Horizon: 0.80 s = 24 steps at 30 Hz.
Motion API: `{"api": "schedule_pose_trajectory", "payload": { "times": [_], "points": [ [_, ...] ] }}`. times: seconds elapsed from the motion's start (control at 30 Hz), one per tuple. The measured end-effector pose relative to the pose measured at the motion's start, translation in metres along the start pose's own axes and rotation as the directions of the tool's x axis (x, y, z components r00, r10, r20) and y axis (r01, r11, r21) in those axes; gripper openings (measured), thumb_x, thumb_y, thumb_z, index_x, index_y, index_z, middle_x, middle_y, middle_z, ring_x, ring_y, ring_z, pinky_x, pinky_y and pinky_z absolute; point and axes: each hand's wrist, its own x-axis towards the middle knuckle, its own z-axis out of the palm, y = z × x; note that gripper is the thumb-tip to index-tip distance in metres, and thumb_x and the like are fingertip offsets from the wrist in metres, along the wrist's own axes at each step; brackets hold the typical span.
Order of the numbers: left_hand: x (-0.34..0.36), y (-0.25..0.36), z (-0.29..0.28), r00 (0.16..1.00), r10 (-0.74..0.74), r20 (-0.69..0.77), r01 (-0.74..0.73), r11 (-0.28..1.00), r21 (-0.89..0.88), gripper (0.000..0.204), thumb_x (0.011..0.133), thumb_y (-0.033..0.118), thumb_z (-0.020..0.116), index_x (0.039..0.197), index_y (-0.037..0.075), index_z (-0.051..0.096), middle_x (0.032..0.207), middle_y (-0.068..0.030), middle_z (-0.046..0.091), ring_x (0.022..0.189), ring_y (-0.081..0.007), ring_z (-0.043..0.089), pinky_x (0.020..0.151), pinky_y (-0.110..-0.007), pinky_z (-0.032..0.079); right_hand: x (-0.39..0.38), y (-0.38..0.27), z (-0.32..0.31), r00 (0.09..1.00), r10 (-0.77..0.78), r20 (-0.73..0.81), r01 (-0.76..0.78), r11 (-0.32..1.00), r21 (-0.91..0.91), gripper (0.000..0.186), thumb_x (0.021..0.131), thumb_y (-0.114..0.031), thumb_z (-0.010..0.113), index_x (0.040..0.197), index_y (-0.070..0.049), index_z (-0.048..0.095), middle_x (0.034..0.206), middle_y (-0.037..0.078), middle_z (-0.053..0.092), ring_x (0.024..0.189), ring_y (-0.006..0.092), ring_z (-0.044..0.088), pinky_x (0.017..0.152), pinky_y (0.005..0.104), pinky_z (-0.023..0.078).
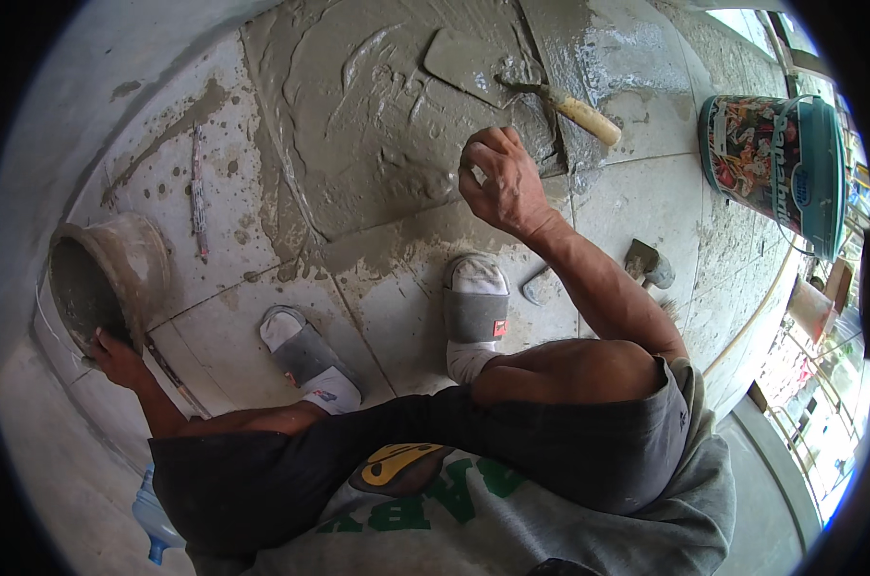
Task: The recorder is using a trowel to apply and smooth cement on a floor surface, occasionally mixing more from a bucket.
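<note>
My left hand (116,359) grips the rim of a cement-crusted bucket (135,252), which is tipped so its mouth faces left. Grey mix coats the inside of the bucket. Ahead of me, a wide layer of wet cement (358,125) covers the floor tiles. My right hand (500,184) is over the near right edge of this layer, fingers curled in and thumb against them. Whatever is between them, if anything, is too small or hidden to name. Just beyond that hand a trowel (466,65) rests on the cement, its wooden handle pointing right.
A teal lidded pail (757,158) stands at the right. A thin mortar-spotted stick (199,192) lies left of the cement. Under my right forearm are a short metal-headed tool (643,261) and a curved metal piece (539,286). A blue plastic jug (157,514) is at the lower left.
</note>
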Motion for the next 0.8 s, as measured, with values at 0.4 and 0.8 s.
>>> {"api": "schedule_pose_trajectory", "payload": {
  "times": [0.4, 0.8],
  "points": [
    [-0.006, 0.003, 0.003, 1.0, -0.007, 0.014, 0.007, 1.0, -0.03, 0.051, 0.096, 0.048, 0.045, 0.118, 0.006, 0.063, 0.119, -0.0167, 0.063, 0.109, -0.0362, 0.058, 0.093, -0.041, 0.043, 0.025, 0.015, -0.027, 0.997, 0.037, 0.069, -0.02, 0.971, -0.238, 0.009, 0.077, -0.01, 0.058, 0.081, -0.002, 0.057, 0.089, 0.014, 0.056, 0.081, 0.0314, 0.063, 0.071, 0.0405, 0.053],
    [0.026, -0.081, 0.031, 0.923, 0.37, -0.11, -0.347, 0.92, 0.18, 0.046, 0.099, 0.044, 0.042, 0.12, 0.009, 0.063, 0.118, -0.0158, 0.063, 0.108, -0.0371, 0.058, 0.092, -0.041, 0.045, 0.018, 0.027, -0.024, 0.97, 0.235, -0.056, -0.237, 0.971, -0.024, 0.011, 0.076, -0.011, 0.058, 0.081, -0.002, 0.054, 0.089, 0.018, 0.056, 0.077, 0.0386, 0.061, 0.067, 0.0473, 0.052]
  ]
}}
